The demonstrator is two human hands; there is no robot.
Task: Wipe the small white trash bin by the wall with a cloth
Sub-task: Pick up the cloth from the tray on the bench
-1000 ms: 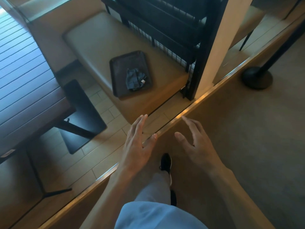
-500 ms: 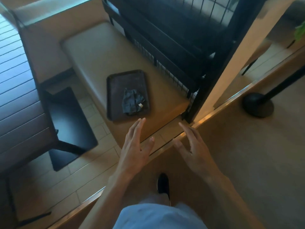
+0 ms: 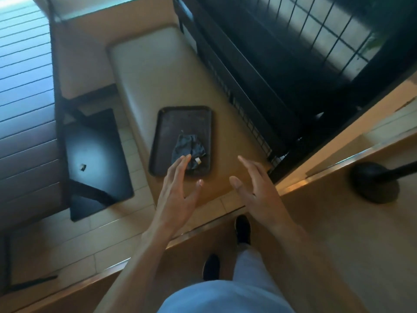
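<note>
Fingers (image 3: 180,163) of the left hand (image 3: 178,193) are straight and slightly spread, holding nothing, their tips reaching over the near edge of the dark cloth (image 3: 188,149); whether they touch the fabric or hover just above it I cannot tell; the right hand (image 3: 259,188) is likewise open, fingers (image 3: 248,164) extended and apart, poised over the bare seat just beside the tray (image 3: 167,136) and gripping nothing; the step in hand looks to be fetching the cloth, the first of the task, with no wiping begun; the small white trash bin does not appear in this view, so its place by the wall cannot be told from here; the next move, as I judge it, calls for the left fingers to close round the crumpled fabric and lift it free of the tray without dragging the tray along the bench (image 3: 146,71); the cloth itself is dark, near black, bunched into a loose wad with soft folds, a small pale tag showing at its near right edge; it lies on the near half of the dark rectangular tray, which sits flat on the beige padded bench beside a black metal grille (image 3: 248,118); being limp and light, it should gather easily in one hand.
</note>
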